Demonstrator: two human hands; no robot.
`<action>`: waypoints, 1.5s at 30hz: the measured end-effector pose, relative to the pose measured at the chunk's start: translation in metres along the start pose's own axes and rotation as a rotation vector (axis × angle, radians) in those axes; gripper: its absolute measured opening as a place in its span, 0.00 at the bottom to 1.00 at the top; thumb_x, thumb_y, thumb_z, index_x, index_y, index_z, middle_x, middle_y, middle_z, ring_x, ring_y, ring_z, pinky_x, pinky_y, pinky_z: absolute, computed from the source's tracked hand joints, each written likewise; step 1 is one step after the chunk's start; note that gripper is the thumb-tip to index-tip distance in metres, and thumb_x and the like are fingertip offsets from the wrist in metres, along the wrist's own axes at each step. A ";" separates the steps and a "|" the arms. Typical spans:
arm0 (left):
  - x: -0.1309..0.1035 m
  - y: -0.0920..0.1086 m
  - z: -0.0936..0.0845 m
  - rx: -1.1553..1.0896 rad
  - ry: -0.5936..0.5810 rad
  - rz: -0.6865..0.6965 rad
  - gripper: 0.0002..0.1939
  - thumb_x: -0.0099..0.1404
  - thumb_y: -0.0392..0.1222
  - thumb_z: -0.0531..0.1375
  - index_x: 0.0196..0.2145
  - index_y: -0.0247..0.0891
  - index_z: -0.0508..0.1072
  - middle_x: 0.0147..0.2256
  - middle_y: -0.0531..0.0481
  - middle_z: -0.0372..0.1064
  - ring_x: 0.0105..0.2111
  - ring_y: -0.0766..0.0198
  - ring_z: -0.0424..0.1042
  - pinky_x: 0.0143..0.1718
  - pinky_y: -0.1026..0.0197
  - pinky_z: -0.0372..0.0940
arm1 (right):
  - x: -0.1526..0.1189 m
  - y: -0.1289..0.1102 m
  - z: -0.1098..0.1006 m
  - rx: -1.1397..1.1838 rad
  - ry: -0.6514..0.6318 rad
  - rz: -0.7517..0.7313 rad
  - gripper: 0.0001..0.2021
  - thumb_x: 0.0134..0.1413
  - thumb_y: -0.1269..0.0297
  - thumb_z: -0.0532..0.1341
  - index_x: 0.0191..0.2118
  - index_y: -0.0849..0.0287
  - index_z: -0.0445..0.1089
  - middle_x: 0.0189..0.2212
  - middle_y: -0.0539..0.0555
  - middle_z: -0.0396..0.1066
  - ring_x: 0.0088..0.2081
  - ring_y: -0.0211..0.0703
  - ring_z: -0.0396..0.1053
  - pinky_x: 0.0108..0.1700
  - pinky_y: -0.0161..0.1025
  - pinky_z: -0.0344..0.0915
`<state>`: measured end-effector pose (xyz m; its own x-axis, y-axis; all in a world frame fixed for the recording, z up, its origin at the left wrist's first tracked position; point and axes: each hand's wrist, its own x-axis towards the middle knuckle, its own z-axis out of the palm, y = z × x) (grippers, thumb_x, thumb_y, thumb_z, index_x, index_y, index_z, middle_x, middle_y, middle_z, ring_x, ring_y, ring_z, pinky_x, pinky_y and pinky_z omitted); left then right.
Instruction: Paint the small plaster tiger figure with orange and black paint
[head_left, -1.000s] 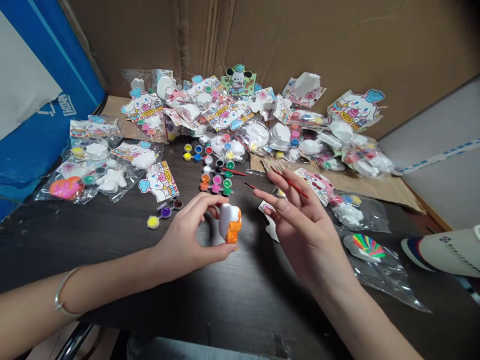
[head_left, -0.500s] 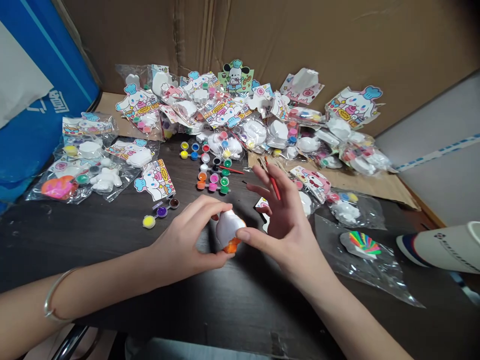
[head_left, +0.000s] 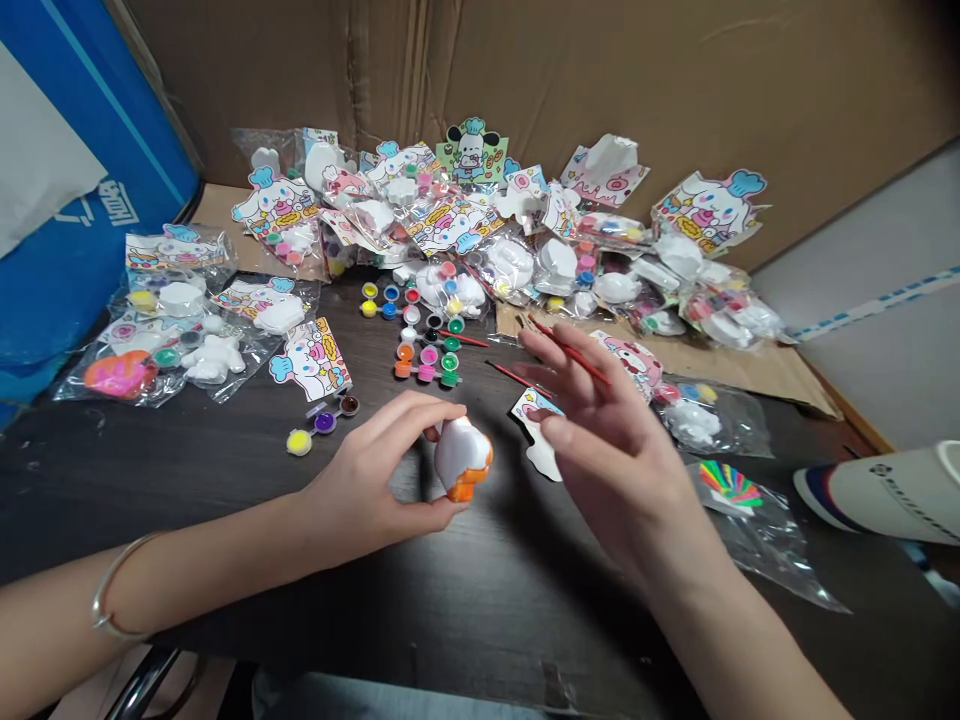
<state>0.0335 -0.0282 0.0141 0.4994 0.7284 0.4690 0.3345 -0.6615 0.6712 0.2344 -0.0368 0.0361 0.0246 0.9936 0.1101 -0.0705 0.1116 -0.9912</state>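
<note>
Between the thumb and fingers of my left hand (head_left: 382, 465) is a small white figurine (head_left: 459, 455), its lower right edge painted orange. My right hand (head_left: 615, 430) is off to the right, apart from the figurine, its thumb lifted away. A red paintbrush (head_left: 574, 352) is tucked between its fingers, bristles toward the upper left. Beyond my hands lie paint pots (head_left: 427, 355) in several colours, lids up. A shorter strip of pots (head_left: 324, 422) with yellow, purple and brown sits nearer my left hand. A cut-out card (head_left: 538, 440) lies partly behind my right hand.
Bagged craft kits (head_left: 450, 230) pile up along the cardboard wall (head_left: 637, 90). More bags (head_left: 180, 310) lie at left. At right are a rainbow-painted piece (head_left: 729, 484) on a clear bag and a paper cup (head_left: 877, 495). Another brush (head_left: 514, 376) rests on the dark table (head_left: 450, 610).
My right hand has let go of the figurine and moved right, carrying the paintbrush. My left hand still holds the figurine in nearly the same place, turned slightly.
</note>
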 end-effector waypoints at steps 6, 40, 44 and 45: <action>0.002 -0.001 0.001 -0.068 -0.040 -0.011 0.22 0.56 0.34 0.62 0.49 0.36 0.66 0.42 0.45 0.70 0.39 0.62 0.71 0.42 0.61 0.68 | -0.006 -0.014 -0.006 0.041 0.045 -0.152 0.07 0.55 0.56 0.64 0.31 0.50 0.77 0.17 0.47 0.70 0.22 0.37 0.68 0.26 0.36 0.65; -0.003 -0.006 0.009 -0.132 -0.062 -0.111 0.22 0.53 0.40 0.62 0.47 0.38 0.69 0.38 0.50 0.70 0.34 0.64 0.68 0.39 0.61 0.66 | -0.018 -0.015 0.001 -0.426 -0.133 -0.530 0.08 0.60 0.75 0.57 0.34 0.56 0.70 0.24 0.48 0.72 0.24 0.33 0.67 0.27 0.31 0.65; -0.003 -0.005 0.009 -0.140 -0.069 -0.097 0.21 0.53 0.39 0.62 0.46 0.38 0.69 0.37 0.50 0.70 0.34 0.64 0.68 0.39 0.62 0.66 | -0.018 -0.015 0.002 -0.419 -0.205 -0.544 0.08 0.59 0.75 0.57 0.31 0.56 0.69 0.22 0.47 0.71 0.23 0.33 0.67 0.27 0.32 0.66; -0.003 -0.005 0.009 -0.141 -0.069 -0.095 0.21 0.53 0.39 0.62 0.46 0.38 0.69 0.37 0.50 0.70 0.34 0.64 0.68 0.39 0.62 0.66 | -0.018 -0.015 0.003 -0.438 -0.209 -0.545 0.08 0.59 0.75 0.58 0.31 0.56 0.69 0.23 0.47 0.71 0.23 0.33 0.67 0.27 0.32 0.66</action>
<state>0.0375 -0.0290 0.0038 0.5265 0.7690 0.3627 0.2693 -0.5554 0.7867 0.2325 -0.0564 0.0491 -0.2516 0.7859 0.5649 0.3035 0.6183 -0.7250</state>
